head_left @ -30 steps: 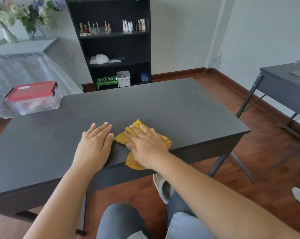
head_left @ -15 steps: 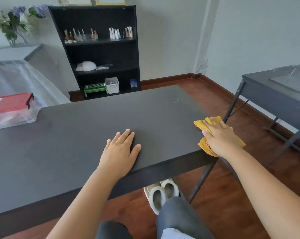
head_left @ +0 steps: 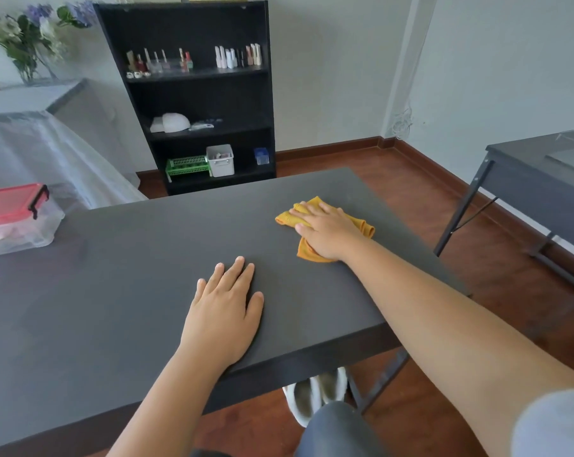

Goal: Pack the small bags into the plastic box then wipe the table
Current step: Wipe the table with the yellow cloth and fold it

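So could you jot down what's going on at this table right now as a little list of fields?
Activity: wiping the table
Right hand: palm down, pressing the yellow cloth onto the tabletop near the far right corner
Left hand: flat on the bare tabletop near the front edge, holding nothing
Plastic box: far left of the table, red lid on
Loose small bags on table: none visible
Background: black shelf against the wall
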The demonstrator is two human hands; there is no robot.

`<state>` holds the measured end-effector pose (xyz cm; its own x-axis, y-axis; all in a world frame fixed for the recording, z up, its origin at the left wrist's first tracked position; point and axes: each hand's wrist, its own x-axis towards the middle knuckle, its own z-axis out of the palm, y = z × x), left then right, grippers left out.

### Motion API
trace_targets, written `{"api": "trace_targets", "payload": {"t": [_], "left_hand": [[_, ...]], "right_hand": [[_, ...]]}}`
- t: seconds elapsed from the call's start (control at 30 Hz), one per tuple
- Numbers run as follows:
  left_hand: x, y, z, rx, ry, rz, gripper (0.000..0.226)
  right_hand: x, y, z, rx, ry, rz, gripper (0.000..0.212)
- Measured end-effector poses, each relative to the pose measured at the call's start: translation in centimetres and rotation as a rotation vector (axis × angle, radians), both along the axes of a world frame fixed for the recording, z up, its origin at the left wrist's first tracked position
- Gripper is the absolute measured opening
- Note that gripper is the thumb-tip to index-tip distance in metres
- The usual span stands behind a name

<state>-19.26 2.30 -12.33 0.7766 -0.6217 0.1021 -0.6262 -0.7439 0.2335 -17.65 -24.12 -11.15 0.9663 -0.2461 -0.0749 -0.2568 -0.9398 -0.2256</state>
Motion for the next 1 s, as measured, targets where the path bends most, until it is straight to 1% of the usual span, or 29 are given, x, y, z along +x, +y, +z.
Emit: {"api": "trace_targets", "payload": {"t": [0.13,0.23,0.37,0.5,0.63,0.77,0.87,1.0], "left_hand": [[-0.2,0.1,-0.3,-0.018,0.021,0.011,0.060],[-0.1,0.2,-0.2,-0.029,0.024,0.015,0.061],[-0.3,0.2,-0.1,-0.030,0.022,0.010,0.059],[-0.5,0.2,0.1,-0.037,0.023,0.006,0.058],[-0.4,0.2,0.2,-0.032,0.019,0.003,0.057],[-0.5,0.2,0.4,-0.030,0.016,-0.002,0.057],[-0.6,0.1,0.5,-0.028,0.017,-0.005,0.057],[-0.5,0.2,0.4,-0.027,0.014,-0.004,0.057]], "right_hand": [[2.4,-3.9,0.2,-0.009,0.011,-0.163,0.052],[2.5,-6.4,0.3,-0.030,0.009,-0.281,0.053],[0.2,-7.9,0.1,-0.056,0.005,-0.410,0.053],[-4.8,-7.6,-0.4,-0.055,0.002,-0.447,0.053],[-12.1,-6.1,-0.7,-0.071,-0.005,-0.429,0.052],[-18.0,-2.7,-1.1,-0.135,0.013,-0.402,0.051],[-18.8,1.1,-1.0,-0.098,-0.009,-0.316,0.050],[-15.8,6.2,-0.8,-0.077,-0.037,-0.035,0.051]]}}
